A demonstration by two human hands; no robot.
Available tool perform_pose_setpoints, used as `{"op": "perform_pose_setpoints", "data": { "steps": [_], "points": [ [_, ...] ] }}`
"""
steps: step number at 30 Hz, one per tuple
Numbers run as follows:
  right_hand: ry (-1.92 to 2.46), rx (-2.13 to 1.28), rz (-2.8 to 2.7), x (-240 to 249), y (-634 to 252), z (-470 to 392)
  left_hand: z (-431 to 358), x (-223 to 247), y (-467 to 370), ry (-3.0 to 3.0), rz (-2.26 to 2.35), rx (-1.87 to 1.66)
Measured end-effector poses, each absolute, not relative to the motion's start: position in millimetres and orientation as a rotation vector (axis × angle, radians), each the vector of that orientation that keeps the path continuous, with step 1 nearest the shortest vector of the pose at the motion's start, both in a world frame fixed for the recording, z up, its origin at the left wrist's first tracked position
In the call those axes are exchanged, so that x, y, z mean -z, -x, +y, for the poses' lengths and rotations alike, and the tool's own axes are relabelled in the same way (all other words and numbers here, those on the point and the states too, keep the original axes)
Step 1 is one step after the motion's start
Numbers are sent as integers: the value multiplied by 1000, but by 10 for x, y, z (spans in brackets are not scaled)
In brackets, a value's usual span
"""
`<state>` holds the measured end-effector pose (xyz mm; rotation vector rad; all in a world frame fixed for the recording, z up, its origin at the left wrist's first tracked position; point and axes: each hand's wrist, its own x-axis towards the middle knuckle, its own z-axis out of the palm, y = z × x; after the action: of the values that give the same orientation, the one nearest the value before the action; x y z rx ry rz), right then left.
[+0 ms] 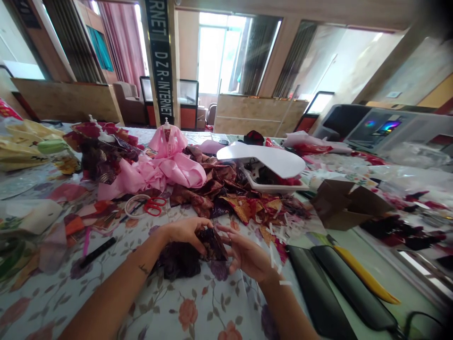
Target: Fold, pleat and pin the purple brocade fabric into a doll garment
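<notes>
My left hand [186, 233] pinches a piece of dark, patterned fabric [214, 245] between thumb and fingers, a little above the flowered tablecloth. Beneath that hand a ruffled dark purple piece of cloth [180, 260] hangs or lies; whether it joins the held piece I cannot tell. At the right edge of the fabric is my right hand [246, 252], its fingers spread and curved. Its fingertips are beside the cloth, and I cannot make out whether they touch it. Red-handled scissors [155, 206] lie beyond my left hand.
Behind the hands stand a doll form in a pink dress [168, 141] and heaped brown fabric [219, 182]. A white tray [276, 187] holds dark and red scraps under a white lid [262, 158]. To the right are a cardboard box [348, 203] and dark flat cases [354, 288].
</notes>
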<state>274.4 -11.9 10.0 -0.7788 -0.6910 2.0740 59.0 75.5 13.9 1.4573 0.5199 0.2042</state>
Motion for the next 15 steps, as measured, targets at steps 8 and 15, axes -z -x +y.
{"op": "perform_pose_setpoints", "data": {
  "steps": [8,15],
  "points": [
    [882,-1849,-661,-84,-2741,-72,711,-227,-404,-1228,444,-399],
    [1048,-1597,-996,-70,-2443,-165,711,-18,-42,-885,609,-932]
  ]
}}
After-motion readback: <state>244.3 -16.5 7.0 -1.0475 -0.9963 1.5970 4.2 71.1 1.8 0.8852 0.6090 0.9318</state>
